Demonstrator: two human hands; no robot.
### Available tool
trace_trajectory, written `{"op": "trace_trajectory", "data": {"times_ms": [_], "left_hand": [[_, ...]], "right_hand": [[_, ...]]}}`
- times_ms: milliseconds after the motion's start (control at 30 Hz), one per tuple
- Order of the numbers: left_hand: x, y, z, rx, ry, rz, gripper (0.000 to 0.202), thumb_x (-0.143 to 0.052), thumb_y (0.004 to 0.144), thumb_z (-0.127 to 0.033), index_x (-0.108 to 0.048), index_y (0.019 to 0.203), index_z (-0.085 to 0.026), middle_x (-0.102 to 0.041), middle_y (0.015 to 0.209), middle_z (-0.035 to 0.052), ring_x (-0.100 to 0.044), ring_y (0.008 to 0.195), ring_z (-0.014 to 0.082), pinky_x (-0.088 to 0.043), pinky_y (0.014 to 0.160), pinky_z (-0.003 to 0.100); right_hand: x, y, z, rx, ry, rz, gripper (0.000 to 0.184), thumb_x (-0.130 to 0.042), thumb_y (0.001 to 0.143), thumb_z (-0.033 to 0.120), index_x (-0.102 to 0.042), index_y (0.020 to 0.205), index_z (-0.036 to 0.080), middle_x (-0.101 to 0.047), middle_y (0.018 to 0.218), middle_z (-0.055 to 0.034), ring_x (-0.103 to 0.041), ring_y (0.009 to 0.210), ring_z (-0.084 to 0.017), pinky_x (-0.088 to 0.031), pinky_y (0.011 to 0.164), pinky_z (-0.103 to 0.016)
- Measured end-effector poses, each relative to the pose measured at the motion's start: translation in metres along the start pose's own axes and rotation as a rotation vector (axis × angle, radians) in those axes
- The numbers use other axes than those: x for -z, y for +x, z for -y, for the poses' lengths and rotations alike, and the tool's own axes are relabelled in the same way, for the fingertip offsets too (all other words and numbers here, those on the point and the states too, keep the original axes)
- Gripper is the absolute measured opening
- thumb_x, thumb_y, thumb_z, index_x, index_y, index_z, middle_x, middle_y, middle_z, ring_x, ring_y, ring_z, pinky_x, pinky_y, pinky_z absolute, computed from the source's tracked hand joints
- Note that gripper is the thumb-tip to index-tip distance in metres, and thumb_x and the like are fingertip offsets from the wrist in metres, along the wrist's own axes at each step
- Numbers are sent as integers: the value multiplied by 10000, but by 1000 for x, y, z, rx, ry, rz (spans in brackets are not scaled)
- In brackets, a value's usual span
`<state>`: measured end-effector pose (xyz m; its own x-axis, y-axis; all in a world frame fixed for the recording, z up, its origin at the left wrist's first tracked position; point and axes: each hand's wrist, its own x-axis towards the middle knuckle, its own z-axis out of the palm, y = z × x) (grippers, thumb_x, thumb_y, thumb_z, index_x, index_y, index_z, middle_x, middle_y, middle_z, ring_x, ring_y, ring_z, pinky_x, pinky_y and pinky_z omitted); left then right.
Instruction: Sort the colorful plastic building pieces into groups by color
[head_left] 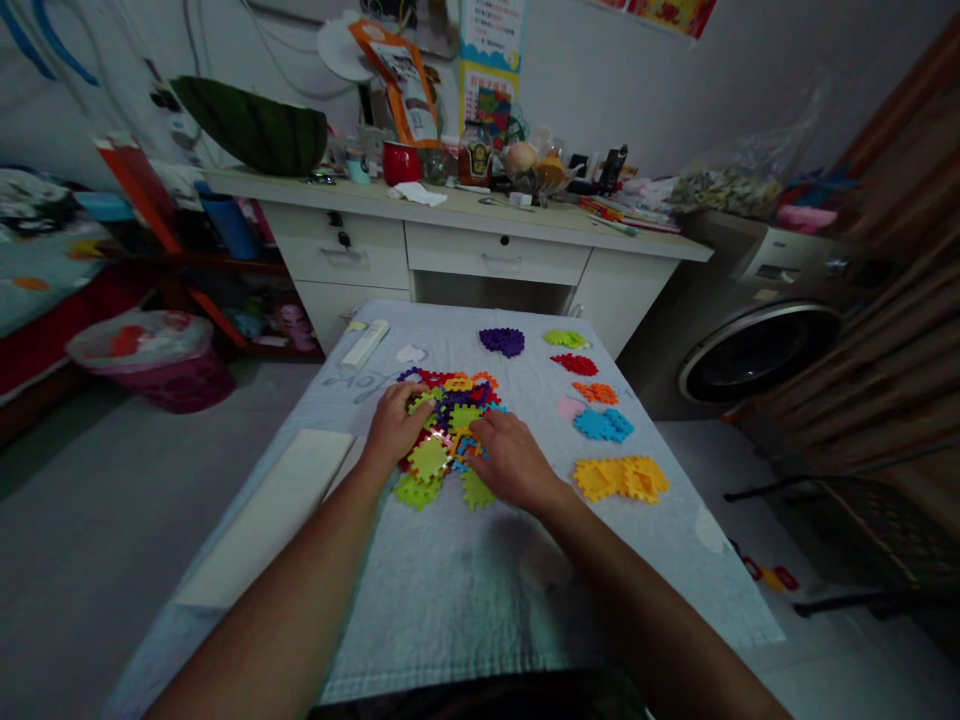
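Note:
A heap of mixed toothed plastic building pieces (pixel 450 418) in red, purple, yellow, blue and light green lies on the cloth-covered table. My left hand (pixel 397 425) rests at the heap's left edge, thumb and fingers apart, touching light green pieces. At the right edge, my right hand (pixel 514 455) reaches in with its fingers bent and parted from the thumb; no held piece shows. A light green piece (pixel 430 458) lies between my hands. Sorted piles stand to the right: purple (pixel 502 342), green (pixel 565 338), red (pixel 574 364), orange (pixel 596 392), blue (pixel 604 425) and yellow (pixel 621 479).
A white board (pixel 274 510) lies along the table's left side, with a white power strip (pixel 365 344) farther back. Beyond stands a cluttered white desk (pixel 495 255) bearing a watermelon (pixel 255 125). A washing machine (pixel 735 310) and a chair (pixel 862 520) are on the right, a pink bin (pixel 161 365) on the left.

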<state>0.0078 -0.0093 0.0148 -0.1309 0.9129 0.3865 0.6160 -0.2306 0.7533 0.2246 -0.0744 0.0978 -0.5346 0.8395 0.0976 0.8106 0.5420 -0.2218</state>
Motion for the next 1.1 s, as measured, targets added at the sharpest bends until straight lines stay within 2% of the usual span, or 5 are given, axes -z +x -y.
{"op": "trace_trajectory", "data": {"times_ms": [233, 500, 733, 900, 1100], "left_hand": [[0, 0, 1, -10, -7, -17, 277, -584, 790, -415, -653, 971, -217, -634, 1061, 68, -581, 1064, 251, -448, 995, 428], [-1, 0, 3, -37, 17, -49, 256, -578, 802, -403, -647, 975, -227, -609, 1106, 74, -555, 1127, 251, -415, 1049, 427], [-1, -2, 3, -103, 105, -61, 266, -573, 822, -401, -648, 1010, -228, -576, 1160, 83, -529, 1185, 263, -394, 1078, 440], [-2, -2, 5, -132, 134, -56, 307, -545, 837, -422, -652, 1029, -208, -574, 1167, 106, -525, 1193, 280, -393, 1078, 451], [-1, -2, 3, -138, 151, -78, 285, -555, 828, -411, -659, 1005, -213, -585, 1170, 106, -538, 1179, 284, -404, 1065, 457]], "right_hand": [[-26, 10, 4, -70, -3, -52, 394, -652, 809, 303, -570, 1171, 168, -573, 1138, -124, -493, 1075, -273, -397, 940, -391], [-29, 12, -7, -134, 49, -124, 346, -656, 789, 310, -587, 1095, 165, -536, 1133, -129, -471, 1054, -275, -411, 922, -391], [-33, 17, -12, -171, 96, -129, 504, -657, 798, 297, -517, 1256, 141, -534, 1178, -135, -471, 1070, -265, -403, 949, -393], [-3, 2, -37, -190, 84, -114, 487, -685, 809, 340, -564, 1253, 183, -549, 1147, -110, -488, 1064, -257, -403, 929, -382], [50, -60, -97, -218, 11, 51, 532, -718, 767, 220, -566, 1276, 199, -553, 1218, -107, -500, 1118, -254, -371, 962, -388]]}}
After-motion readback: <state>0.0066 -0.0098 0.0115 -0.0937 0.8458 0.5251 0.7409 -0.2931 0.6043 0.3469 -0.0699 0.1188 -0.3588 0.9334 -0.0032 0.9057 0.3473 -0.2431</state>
